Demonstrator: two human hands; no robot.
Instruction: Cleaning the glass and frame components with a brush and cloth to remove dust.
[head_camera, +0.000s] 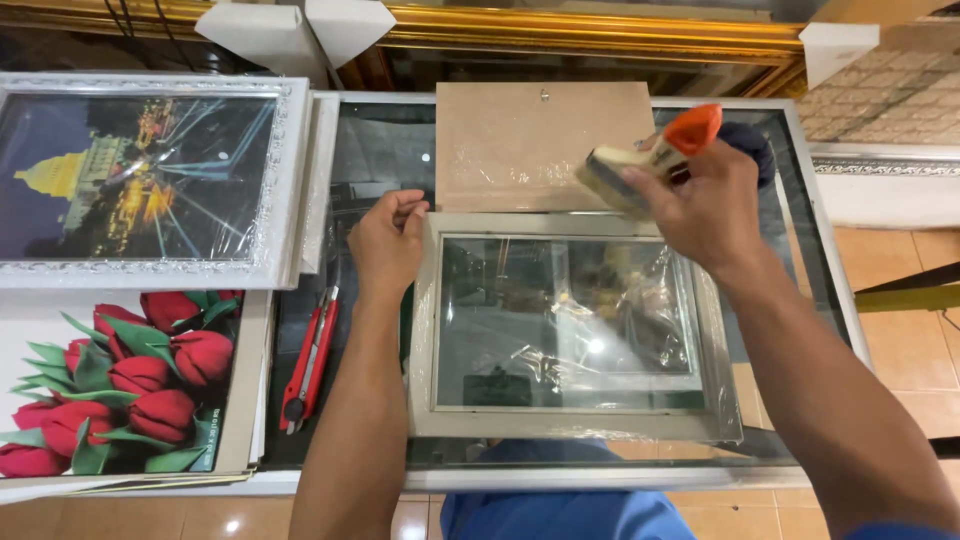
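Seen from the head camera, looking down on a glass-topped bench (380, 150) with a pale metal edge. Left hand (388, 243) curled, fingertips pinched on the top left corner of a small grey rectangular picture frame (570, 425) wrapped in crinkled clear plastic film, lying flat at the middle of the bench. Right hand (700, 205) raised above the frame's top right corner, grip clenched around a cream-coloured tool with an orange tip (650, 160), blurred, exact kind hard to tell. Just beyond the frame, a tan rectangular backing board (530, 140) with a small hanger near its top edge, lying flat and touching the frame's far side. Left of the left forearm, a red utility knife (310, 360) resting on the glass. Farther left, a white ornate-framed picture of a lit golden dome at night (140, 180), and below it a print of red tulips with green leaves (120, 385). Behind the bench, a gilded moulding (600, 35) with white corner protectors.
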